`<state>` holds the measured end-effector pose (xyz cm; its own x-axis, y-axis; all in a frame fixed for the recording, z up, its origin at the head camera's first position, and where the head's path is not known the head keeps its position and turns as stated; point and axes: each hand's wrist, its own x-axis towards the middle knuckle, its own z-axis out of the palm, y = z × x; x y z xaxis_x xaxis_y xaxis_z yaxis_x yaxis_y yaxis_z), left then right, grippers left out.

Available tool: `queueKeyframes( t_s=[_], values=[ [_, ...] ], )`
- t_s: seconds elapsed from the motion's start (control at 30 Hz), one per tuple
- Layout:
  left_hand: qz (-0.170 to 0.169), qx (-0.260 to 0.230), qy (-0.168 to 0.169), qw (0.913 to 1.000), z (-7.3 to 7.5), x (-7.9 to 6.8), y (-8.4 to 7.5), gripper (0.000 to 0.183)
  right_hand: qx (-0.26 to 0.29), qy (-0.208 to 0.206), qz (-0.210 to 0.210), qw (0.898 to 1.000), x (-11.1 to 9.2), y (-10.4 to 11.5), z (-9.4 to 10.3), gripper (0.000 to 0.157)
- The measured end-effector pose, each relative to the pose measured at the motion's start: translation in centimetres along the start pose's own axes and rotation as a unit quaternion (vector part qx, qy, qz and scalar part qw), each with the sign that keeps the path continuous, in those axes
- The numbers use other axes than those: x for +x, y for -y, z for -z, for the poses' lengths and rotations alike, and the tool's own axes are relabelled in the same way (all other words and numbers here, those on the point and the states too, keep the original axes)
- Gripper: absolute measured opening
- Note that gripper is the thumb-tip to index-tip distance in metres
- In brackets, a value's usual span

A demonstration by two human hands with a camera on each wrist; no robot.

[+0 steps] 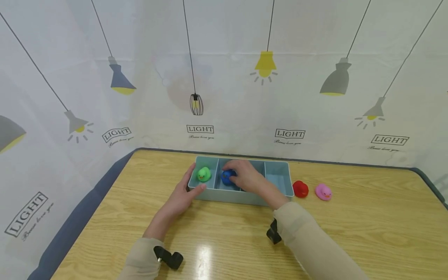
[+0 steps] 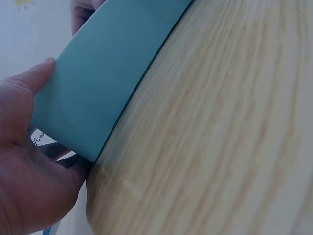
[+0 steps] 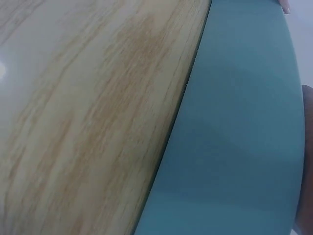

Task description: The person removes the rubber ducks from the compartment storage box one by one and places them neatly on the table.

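A light blue-green box (image 1: 227, 196) with four compartments in a row lies along the far side of the table. My left hand (image 1: 182, 196) grips its left end; in the left wrist view the thumb (image 2: 41, 73) lies against the front wall and the fingers pass round the end. My right hand (image 1: 246, 177) reaches into the second compartment from the left and pinches a blue rubber duck (image 1: 226, 177), partly covered by the fingers. A green rubber duck (image 1: 204, 175) sits in the leftmost compartment. The right wrist view shows mostly the box's front wall (image 3: 230, 122).
Right of the box, a red rubber toy (image 1: 301, 189) and a pink rubber duck (image 1: 323, 192) lie on the wooden table (image 1: 224, 237). Behind the table hangs a white sheet (image 1: 231, 109) printed with lamps. Black wrist mounts (image 1: 169, 258) sit on both sleeves.
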<state>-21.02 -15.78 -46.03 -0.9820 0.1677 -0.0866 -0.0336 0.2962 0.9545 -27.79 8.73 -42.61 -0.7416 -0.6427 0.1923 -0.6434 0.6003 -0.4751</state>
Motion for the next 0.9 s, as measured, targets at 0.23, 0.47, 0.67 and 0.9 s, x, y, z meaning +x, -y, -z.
queueKeyframes(
  t_s=[0.23, 0.47, 0.67, 0.9],
  values=[
    [-0.002, -0.004, 0.0, 1.0, 0.0, 0.1, 0.3, 0.08, 0.013, -0.016, -0.001, 1.0, -0.1, -0.1, -0.2, 0.029],
    [0.0, -0.006, -0.001, 1.0, 0.0, 0.2, 0.5, 0.08, 0.027, -0.041, 0.004, 0.999, -0.5, 0.0, -0.3, 0.029],
    [-0.002, -0.003, -0.003, 1.0, -0.2, 0.3, 0.5, 0.081, 0.05, -0.079, -0.008, 0.996, -0.9, 0.0, 0.2, 0.03],
    [0.013, -0.002, -0.004, 0.9999, 0.0, 0.3, 0.5, 0.081, 0.075, -0.106, -0.001, 0.992, -1.0, 1.2, 1.4, 0.033]
  ],
)
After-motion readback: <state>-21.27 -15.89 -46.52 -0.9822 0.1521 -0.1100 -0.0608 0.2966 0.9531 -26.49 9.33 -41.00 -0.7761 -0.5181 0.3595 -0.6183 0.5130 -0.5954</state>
